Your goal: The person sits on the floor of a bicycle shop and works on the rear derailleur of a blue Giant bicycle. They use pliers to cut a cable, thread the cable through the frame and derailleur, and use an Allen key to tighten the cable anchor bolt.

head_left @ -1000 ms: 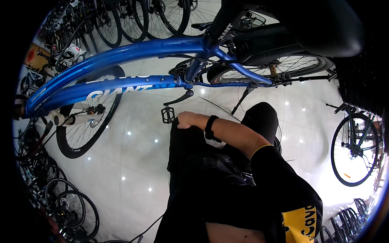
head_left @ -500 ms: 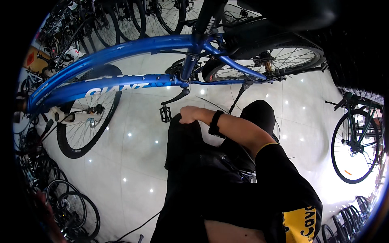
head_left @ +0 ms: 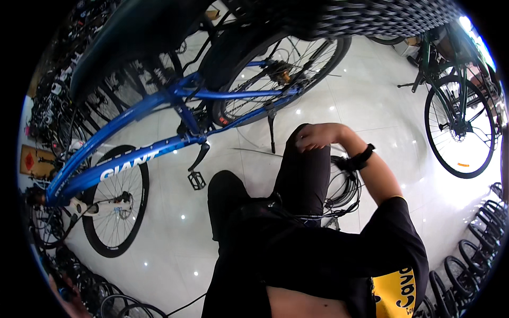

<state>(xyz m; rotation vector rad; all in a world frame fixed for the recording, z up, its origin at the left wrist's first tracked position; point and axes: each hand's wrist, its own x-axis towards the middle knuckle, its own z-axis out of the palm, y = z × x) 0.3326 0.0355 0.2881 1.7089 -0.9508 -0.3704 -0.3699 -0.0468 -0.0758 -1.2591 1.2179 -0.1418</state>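
Note:
My right hand [head_left: 316,137] is over my bent right knee [head_left: 302,169], with a dark band [head_left: 362,158] around the wrist. Its fingers look curled but are smeared by motion, and whether anything lies in them cannot be made out. In front of me a blue bicycle frame [head_left: 172,143] slants across the view. A crank arm [head_left: 200,157] and black pedal [head_left: 196,180] hang on its near side. The kickstand [head_left: 272,132] is down, nearest to my right hand. A thin cable [head_left: 252,150] runs toward my knee. My left hand is out of sight.
Beside my right leg lies a coil of black cable [head_left: 345,188]. A dark green bicycle [head_left: 461,119] stands at the right. Rows of bicycle wheels line the right edge [head_left: 469,265] and far left. A dark bulky shape [head_left: 138,47] and woven black basket [head_left: 387,18] overhang the top.
My right hand has moved from near my left knee and the pedal to over my right knee. The view has swung right, so the blue bicycle appears farther left and tilted.

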